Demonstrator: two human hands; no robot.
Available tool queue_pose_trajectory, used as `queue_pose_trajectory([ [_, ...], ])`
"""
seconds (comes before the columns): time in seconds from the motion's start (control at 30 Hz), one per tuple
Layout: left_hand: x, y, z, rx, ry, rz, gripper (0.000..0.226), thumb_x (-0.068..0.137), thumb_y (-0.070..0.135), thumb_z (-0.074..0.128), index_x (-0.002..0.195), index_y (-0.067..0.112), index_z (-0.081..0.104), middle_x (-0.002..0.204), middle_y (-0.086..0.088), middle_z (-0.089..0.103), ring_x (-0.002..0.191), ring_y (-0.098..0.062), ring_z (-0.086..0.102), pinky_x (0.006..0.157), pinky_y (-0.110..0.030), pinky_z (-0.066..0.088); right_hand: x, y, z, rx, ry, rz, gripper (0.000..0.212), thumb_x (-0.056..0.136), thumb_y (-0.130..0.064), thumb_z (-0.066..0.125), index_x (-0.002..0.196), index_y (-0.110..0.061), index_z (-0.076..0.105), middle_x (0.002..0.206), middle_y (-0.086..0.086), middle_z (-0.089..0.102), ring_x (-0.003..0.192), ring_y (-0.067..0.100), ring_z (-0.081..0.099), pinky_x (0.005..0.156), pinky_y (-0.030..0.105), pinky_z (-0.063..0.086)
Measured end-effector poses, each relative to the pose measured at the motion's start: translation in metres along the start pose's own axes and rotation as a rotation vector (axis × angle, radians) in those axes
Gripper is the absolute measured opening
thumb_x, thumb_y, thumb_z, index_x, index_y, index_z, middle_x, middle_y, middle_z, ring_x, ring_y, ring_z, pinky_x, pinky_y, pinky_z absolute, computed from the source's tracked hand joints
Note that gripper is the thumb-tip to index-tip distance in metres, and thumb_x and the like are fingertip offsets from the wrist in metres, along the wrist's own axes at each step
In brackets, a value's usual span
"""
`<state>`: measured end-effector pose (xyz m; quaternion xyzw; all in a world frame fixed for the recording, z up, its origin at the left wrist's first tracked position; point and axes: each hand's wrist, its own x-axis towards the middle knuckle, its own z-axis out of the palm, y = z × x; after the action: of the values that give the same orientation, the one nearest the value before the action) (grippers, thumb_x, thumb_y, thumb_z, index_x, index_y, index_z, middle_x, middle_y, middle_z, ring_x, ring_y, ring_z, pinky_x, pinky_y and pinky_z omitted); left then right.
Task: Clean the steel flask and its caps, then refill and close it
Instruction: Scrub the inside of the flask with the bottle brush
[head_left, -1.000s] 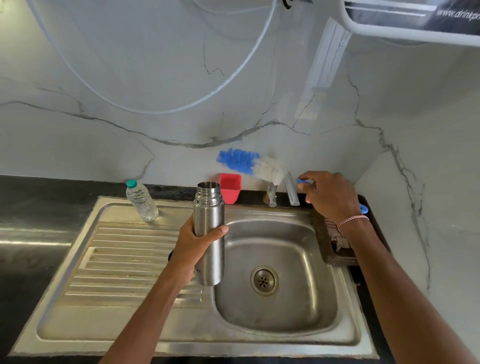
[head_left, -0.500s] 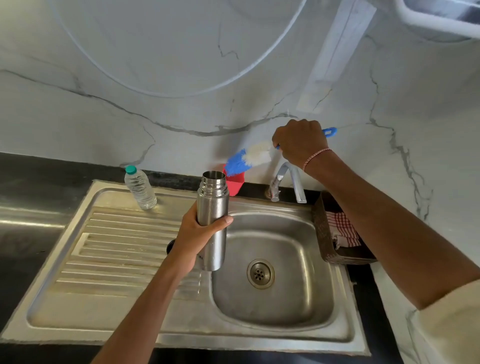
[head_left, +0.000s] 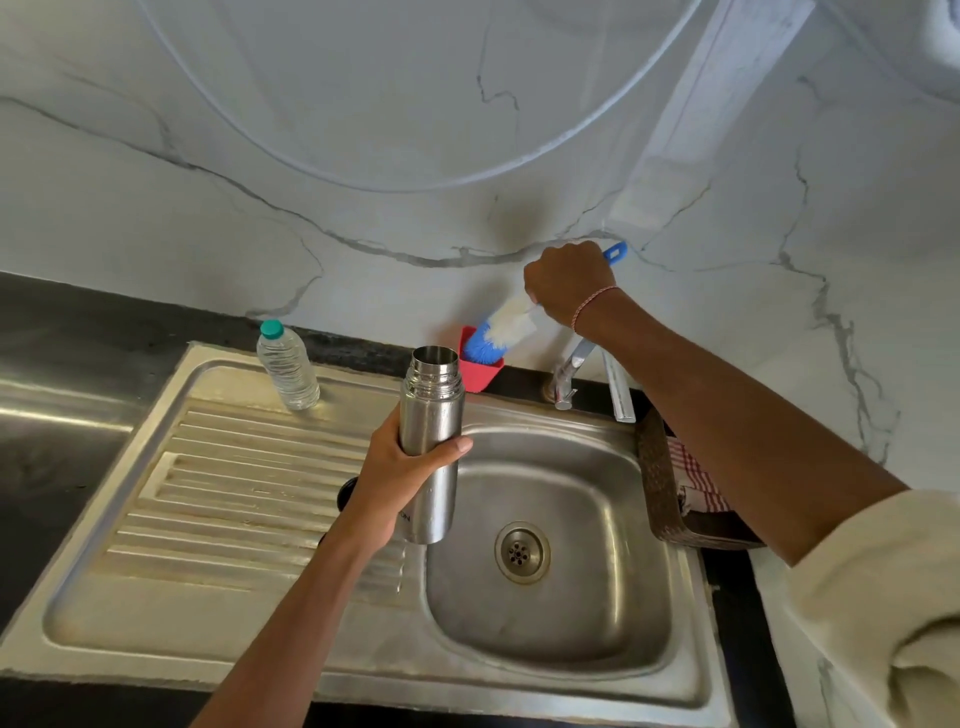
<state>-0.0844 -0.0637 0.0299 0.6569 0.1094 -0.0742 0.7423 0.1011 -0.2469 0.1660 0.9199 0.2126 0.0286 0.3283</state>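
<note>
— Fingers (head_left: 540, 293) on the right hand (head_left: 566, 280) are fisted round the brush (head_left: 501, 332) handle. The left hand (head_left: 405, 467) wraps the steel flask (head_left: 432, 441), upright and uncapped, over the sink (head_left: 571, 623) at its basin's left edge.
— What's hidden from you?
— Biggest first: the sink's near corners run off my frame. The right forearm covers part of the basket (head_left: 657, 483) and its checked cloth (head_left: 696, 478). A dark round thing (head_left: 344, 491) peeks from behind the left wrist; I can't identify it.
— Room to move?
— Open steel right of the flask. The plastic bottle (head_left: 288, 366) stands at the drainboard's (head_left: 234, 493) back edge. Bristles meet the red cup (head_left: 480, 371), just behind the flask; inside or in front, can't tell.
</note>
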Motion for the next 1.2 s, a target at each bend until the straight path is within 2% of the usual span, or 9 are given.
queue_pose_trajectory([
  [0.37, 0.004, -0.005, -0.002, -0.003, 0.000, -0.006, 0.049, 0.076, 0.022, 0.091, 0.118, 0.029, 0.067, 0.101, 0.002, 0.077, 0.093, -0.016, 0.074, 0.077, -0.028, 0.056, 0.017, -0.018, 0.028, -0.055, -0.054, -0.029, 0.002, 0.098, -0.012, 0.064, 0.098, -0.012, 0.062, 0.090, 0.011, 0.067, 0.091, 0.031, 0.070, 0.098, 0.045, 0.047],
  [0.5, 0.003, -0.005, 0.000, 0.001, -0.004, -0.007, 0.050, 0.075, 0.024, 0.091, 0.118, 0.029, 0.067, 0.102, 0.001, 0.077, 0.094, -0.017, 0.074, 0.078, -0.029, 0.056, 0.019, -0.015, 0.048, -0.042, 0.068, -0.059, 0.018, 0.097, -0.015, 0.066, 0.115, -0.015, 0.070, 0.106, 0.011, 0.071, 0.107, 0.030, 0.066, 0.107, 0.046, 0.042],
  [0.57, 0.002, -0.006, 0.000, 0.000, -0.014, 0.002, 0.053, 0.073, 0.028, 0.093, 0.119, 0.029, 0.067, 0.103, -0.001, 0.077, 0.095, -0.019, 0.074, 0.079, -0.030, 0.057, 0.016, -0.013, 0.054, 0.148, 0.250, -0.055, 0.031, 0.092, -0.015, 0.072, 0.123, -0.016, 0.071, 0.122, 0.013, 0.069, 0.120, 0.033, 0.060, 0.111, 0.048, 0.041],
  [0.67, 0.000, -0.004, 0.002, 0.008, -0.021, 0.020, 0.057, 0.068, 0.038, 0.093, 0.119, 0.031, 0.066, 0.104, 0.001, 0.077, 0.096, -0.018, 0.074, 0.080, -0.030, 0.056, -0.016, -0.019, 0.036, 0.812, 0.384, 0.044, 0.031, 0.097, -0.024, 0.067, 0.128, -0.020, 0.068, 0.123, 0.004, 0.070, 0.116, 0.021, 0.062, 0.106, 0.040, 0.049],
  [0.77, -0.001, -0.003, 0.008, 0.001, -0.031, 0.019, 0.069, 0.062, 0.055, 0.088, 0.121, 0.031, 0.064, 0.104, 0.007, 0.077, 0.096, -0.012, 0.073, 0.079, -0.025, 0.054, -0.077, -0.044, 0.030, 1.476, 0.191, 0.068, 0.032, 0.095, -0.037, 0.070, 0.125, -0.029, 0.068, 0.104, -0.008, 0.072, 0.094, 0.005, 0.069, 0.089, 0.025, 0.056],
  [0.83, -0.004, -0.001, 0.012, -0.011, -0.075, 0.030, 0.084, 0.058, 0.069, 0.086, 0.128, 0.029, 0.060, 0.108, 0.009, 0.076, 0.102, -0.011, 0.072, 0.080, -0.022, 0.055, -0.118, -0.069, 0.037, 1.719, -0.042, 0.009, 0.059, 0.083, -0.044, 0.081, 0.137, -0.036, 0.058, 0.115, -0.009, 0.069, 0.103, 0.006, 0.068, 0.091, 0.028, 0.057],
  [0.97, -0.016, -0.007, 0.033, -0.090, -0.307, 0.009, 0.070, 0.087, 0.057, 0.071, 0.147, 0.032, 0.046, 0.136, 0.000, 0.067, 0.125, -0.021, 0.066, 0.101, -0.042, 0.056, -0.163, -0.124, 0.062, 1.758, -0.111, 0.031, 0.106, 0.065, -0.037, 0.095, 0.149, -0.039, 0.031, 0.122, -0.016, 0.063, 0.105, -0.001, 0.065, 0.087, 0.023, 0.058],
  [1.13, -0.028, -0.041, 0.040, 0.003, -0.373, -0.034, 0.068, 0.096, 0.075, 0.042, 0.149, 0.032, 0.045, 0.150, 0.004, 0.053, 0.142, -0.014, 0.049, 0.120, -0.044, 0.037, -0.190, -0.143, 0.086, 1.761, 0.052, 0.249, 0.088, 0.072, -0.043, 0.090, 0.144, -0.036, 0.039, 0.113, -0.017, 0.068, 0.098, 0.003, 0.067, 0.082, 0.026, 0.058],
  [1.2, -0.030, -0.060, 0.033, 0.205, -0.302, 0.069, 0.073, 0.095, 0.081, 0.031, 0.135, 0.025, 0.052, 0.136, 0.005, 0.053, 0.132, -0.009, 0.050, 0.121, -0.036, 0.036, -0.200, -0.145, 0.098, 1.583, 0.021, 0.265, 0.085, 0.074, -0.046, 0.087, 0.144, -0.036, 0.039, 0.110, -0.018, 0.066, 0.092, 0.005, 0.065, 0.080, 0.026, 0.054],
])
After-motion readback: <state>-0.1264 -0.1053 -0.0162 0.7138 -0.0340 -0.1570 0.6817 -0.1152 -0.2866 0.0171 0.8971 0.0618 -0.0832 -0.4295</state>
